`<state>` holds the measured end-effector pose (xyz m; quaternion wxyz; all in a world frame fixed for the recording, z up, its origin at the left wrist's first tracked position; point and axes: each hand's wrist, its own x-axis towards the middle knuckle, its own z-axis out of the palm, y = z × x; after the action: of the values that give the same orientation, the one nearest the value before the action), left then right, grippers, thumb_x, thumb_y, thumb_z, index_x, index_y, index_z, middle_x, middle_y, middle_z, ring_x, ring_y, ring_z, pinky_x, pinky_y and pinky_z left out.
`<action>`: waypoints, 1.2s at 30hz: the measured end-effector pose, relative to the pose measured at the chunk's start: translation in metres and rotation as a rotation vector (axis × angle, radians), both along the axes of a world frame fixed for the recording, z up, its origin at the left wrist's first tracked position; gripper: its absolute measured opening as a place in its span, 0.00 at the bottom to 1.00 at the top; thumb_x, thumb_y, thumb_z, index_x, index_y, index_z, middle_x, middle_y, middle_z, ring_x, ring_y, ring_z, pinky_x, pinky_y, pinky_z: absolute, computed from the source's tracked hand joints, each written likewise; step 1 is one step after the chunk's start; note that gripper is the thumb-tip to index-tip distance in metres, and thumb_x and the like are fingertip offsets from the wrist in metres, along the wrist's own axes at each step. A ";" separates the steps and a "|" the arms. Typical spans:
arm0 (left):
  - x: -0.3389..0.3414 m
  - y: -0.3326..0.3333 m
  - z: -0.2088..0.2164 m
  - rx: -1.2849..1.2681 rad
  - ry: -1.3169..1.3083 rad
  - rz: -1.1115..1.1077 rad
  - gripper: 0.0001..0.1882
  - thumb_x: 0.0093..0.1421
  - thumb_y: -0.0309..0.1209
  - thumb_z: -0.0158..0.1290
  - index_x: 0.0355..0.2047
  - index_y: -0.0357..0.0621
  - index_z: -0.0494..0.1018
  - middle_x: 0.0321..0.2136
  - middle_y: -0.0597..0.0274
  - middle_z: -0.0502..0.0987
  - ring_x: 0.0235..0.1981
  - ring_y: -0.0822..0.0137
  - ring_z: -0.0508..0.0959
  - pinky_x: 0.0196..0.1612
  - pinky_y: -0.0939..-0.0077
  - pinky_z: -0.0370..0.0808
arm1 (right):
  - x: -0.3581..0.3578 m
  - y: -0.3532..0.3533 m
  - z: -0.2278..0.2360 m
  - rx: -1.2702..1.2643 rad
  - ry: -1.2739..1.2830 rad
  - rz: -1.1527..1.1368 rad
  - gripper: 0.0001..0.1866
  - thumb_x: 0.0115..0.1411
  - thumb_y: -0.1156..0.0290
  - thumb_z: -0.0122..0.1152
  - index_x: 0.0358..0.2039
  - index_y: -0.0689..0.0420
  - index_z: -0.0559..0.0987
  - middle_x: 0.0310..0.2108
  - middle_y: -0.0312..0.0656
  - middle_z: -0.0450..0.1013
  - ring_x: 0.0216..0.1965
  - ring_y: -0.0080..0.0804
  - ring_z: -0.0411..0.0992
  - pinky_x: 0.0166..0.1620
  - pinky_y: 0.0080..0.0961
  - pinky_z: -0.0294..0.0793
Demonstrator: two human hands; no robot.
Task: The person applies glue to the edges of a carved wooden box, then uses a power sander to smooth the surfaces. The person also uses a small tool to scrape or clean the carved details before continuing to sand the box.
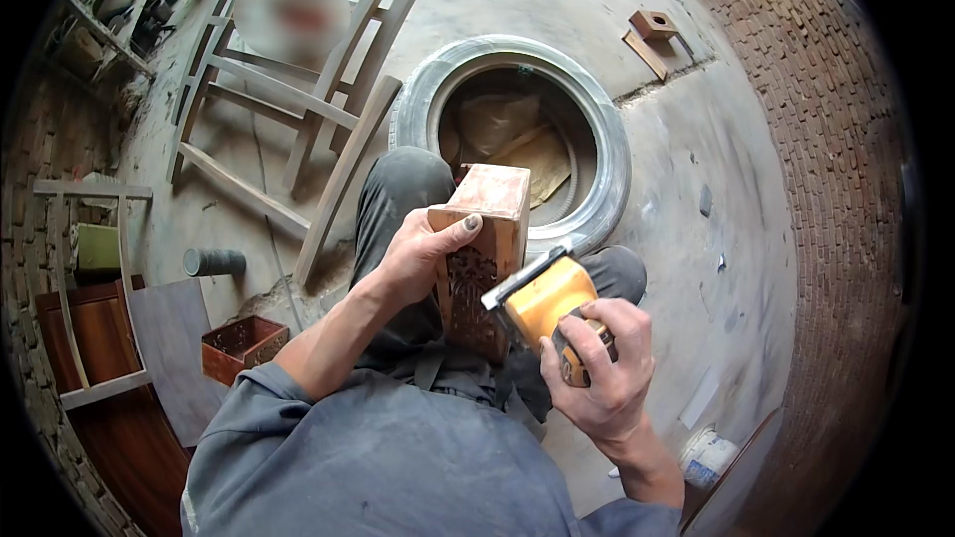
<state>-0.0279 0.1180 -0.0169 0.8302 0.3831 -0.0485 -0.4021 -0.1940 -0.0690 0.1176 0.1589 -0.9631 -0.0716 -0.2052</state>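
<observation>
Between my knees stands a reddish-brown wooden box (pixel 504 191) with a dark carved panel on the side toward me and a pale, worn upper end. My left hand (pixel 411 257) grips its upper left edge, thumb laid over the near side. In my right hand (pixel 609 375) is a yellow and black power sander (pixel 550 300), the fingers wrapped round its body. The sander's flat pad is tilted toward the box's right side; whether they touch is hard to tell. The box's lower end is partly hidden against my lap.
A grey tire (pixel 612 159) lies just beyond my knees with paper or sheeting inside. Wooden frames (pixel 343 164) stand to the left. An open wooden drawer (pixel 244 346) and a dark cylinder (pixel 214 262) sit at left. Small wooden pieces (pixel 652 26) lie far right; a white bucket (pixel 708 457) stands near right.
</observation>
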 end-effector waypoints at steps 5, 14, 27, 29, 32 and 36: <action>0.000 -0.001 -0.003 -0.014 -0.013 -0.035 0.25 0.69 0.41 0.63 0.56 0.31 0.77 0.47 0.60 0.83 0.48 0.71 0.81 0.55 0.73 0.76 | 0.005 0.002 0.011 -0.004 -0.038 -0.023 0.21 0.47 0.76 0.78 0.43 0.52 0.83 0.47 0.42 0.72 0.46 0.46 0.74 0.41 0.36 0.81; -0.015 0.010 0.004 0.115 -0.247 -0.198 0.17 0.67 0.34 0.66 0.48 0.31 0.83 0.40 0.63 0.85 0.44 0.74 0.81 0.51 0.75 0.77 | 0.062 -0.022 0.064 0.023 -0.078 -0.008 0.22 0.49 0.77 0.76 0.46 0.56 0.83 0.47 0.45 0.74 0.46 0.45 0.75 0.45 0.36 0.80; -0.029 0.006 -0.033 0.218 -0.550 -0.282 0.10 0.61 0.21 0.66 0.44 0.37 0.84 0.37 0.62 0.84 0.41 0.66 0.79 0.47 0.69 0.75 | 0.036 -0.045 0.068 0.073 0.195 0.024 0.22 0.49 0.75 0.77 0.45 0.54 0.81 0.46 0.45 0.74 0.45 0.44 0.76 0.45 0.36 0.80; -0.037 0.002 -0.036 0.160 -0.636 -0.195 0.10 0.62 0.21 0.66 0.44 0.37 0.85 0.35 0.62 0.84 0.40 0.67 0.79 0.47 0.69 0.75 | 0.030 -0.035 0.060 0.044 0.248 0.069 0.21 0.48 0.73 0.78 0.44 0.52 0.81 0.46 0.42 0.74 0.45 0.42 0.76 0.41 0.34 0.80; -0.044 0.004 -0.034 0.141 -0.641 -0.160 0.11 0.61 0.22 0.67 0.44 0.39 0.85 0.34 0.63 0.84 0.38 0.67 0.79 0.46 0.70 0.75 | 0.028 -0.026 0.049 0.014 0.298 0.133 0.21 0.48 0.71 0.79 0.43 0.49 0.82 0.46 0.37 0.74 0.45 0.40 0.75 0.35 0.31 0.80; -0.055 0.010 -0.034 0.209 -0.721 -0.170 0.10 0.57 0.27 0.71 0.38 0.40 0.84 0.28 0.62 0.81 0.31 0.67 0.76 0.43 0.69 0.72 | 0.035 -0.020 0.045 -0.029 0.324 0.174 0.21 0.49 0.70 0.78 0.43 0.49 0.81 0.45 0.38 0.73 0.44 0.42 0.75 0.33 0.32 0.79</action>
<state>-0.0827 0.1284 -0.0508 0.6801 0.5770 -0.3276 -0.3116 -0.1591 -0.0887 0.1623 0.1718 -0.9758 -0.1312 -0.0315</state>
